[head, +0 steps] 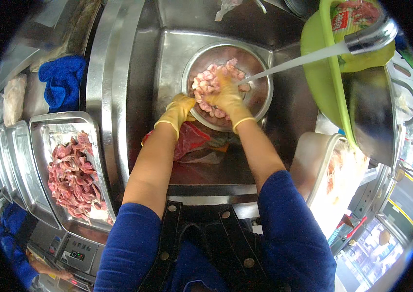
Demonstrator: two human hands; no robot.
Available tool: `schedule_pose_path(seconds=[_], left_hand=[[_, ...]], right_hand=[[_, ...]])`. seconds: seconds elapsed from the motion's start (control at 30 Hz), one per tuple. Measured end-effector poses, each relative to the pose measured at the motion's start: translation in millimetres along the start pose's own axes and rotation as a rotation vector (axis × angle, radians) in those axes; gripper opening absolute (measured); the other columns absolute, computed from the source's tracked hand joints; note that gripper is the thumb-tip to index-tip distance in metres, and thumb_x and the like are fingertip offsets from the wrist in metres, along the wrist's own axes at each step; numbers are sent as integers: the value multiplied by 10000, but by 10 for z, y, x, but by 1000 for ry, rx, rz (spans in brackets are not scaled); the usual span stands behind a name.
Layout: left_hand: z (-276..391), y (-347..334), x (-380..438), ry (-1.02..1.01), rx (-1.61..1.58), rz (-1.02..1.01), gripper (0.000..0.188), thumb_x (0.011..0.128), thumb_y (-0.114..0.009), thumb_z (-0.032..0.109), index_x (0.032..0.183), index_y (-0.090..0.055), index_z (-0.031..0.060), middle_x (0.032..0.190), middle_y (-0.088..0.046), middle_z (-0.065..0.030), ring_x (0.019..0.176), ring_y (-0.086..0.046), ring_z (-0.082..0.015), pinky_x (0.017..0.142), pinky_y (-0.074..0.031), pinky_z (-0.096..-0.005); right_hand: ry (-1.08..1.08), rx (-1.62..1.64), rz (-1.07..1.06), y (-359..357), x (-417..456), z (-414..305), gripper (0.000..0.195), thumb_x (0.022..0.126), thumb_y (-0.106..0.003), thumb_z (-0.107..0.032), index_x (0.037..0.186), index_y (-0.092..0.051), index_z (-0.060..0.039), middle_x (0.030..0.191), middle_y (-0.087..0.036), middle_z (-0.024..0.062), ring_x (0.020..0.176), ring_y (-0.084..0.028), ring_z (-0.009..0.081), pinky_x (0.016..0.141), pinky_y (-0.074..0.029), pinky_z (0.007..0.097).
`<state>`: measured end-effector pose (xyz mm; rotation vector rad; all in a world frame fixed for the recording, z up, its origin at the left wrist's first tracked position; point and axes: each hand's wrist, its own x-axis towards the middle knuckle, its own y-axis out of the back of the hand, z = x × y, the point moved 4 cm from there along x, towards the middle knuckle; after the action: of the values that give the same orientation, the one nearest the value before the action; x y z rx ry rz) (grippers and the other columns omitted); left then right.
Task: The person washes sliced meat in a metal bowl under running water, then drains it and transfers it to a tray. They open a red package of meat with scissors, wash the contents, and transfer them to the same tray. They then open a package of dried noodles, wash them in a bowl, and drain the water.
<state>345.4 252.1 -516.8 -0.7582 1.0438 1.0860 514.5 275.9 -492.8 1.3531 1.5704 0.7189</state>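
A round stainless steel bowl (261, 98) rests in a metal sink, holding many pale pink pieces of raw meat (206, 81). Water runs from the faucet (370, 35) into the bowl. My left hand (179, 111), in a yellow rubber glove, grips the bowl's rim at its left side. Inside the bowl, my right hand (229, 95), gloved alike, is among the meat pieces; its fingers are blurred and partly hidden. Below the bowl lies a red and clear plastic bag (192, 140), partly covered by my left forearm.
At left stand a metal tray (99, 160) of darker red meat and a blue cloth (62, 82). A green basin (317, 73) with a printed bag is at upper right, above a white container (307, 160). Another person's arm (47, 268) shows at lower left.
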Motion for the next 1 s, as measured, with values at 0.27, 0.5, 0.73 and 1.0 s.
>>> schedule_pose_path(seconds=[0.27, 0.5, 0.73, 1.0], left_hand=[[116, 53, -172, -352, -34, 323, 332, 771, -651, 219, 999, -647, -23, 933, -679, -205, 937, -653, -332, 794, -505, -350], [367, 196, -1104, -400, -58, 458, 315, 732, -655, 155, 992, -650, -23, 864, -674, -139, 771, -621, -249, 723, -461, -333], [283, 270, -1457, -492, -385, 375, 354, 694, -683, 114, 1001, -638, -58, 881, -670, -140, 786, -620, -248, 742, -470, -325], [57, 278, -1258, -540, -737, 349, 400, 665, -643, 24, 1049, -607, -79, 954, -646, -163, 829, -606, -258, 761, -480, -355]], right_hand=[[-451, 560, -221, 235, 153, 523, 514, 800, -701, -189, 1285, -535, -146, 1152, -639, 147, 950, -669, 259, 740, -566, 356], [-137, 905, -565, 1485, 87, -558, 347, 844, -647, -130, 1166, -606, -8, 1044, -680, 137, 922, -675, 263, 771, -564, 362], [374, 205, -459, 2086, 22, -962, 253, 790, -694, -205, 993, -703, -54, 897, -708, 78, 808, -653, 158, 750, -524, 286], [-125, 247, -607, 2552, -524, -1268, 359, 790, -676, -294, 1044, -668, -41, 909, -707, 107, 838, -671, 188, 747, -511, 300]])
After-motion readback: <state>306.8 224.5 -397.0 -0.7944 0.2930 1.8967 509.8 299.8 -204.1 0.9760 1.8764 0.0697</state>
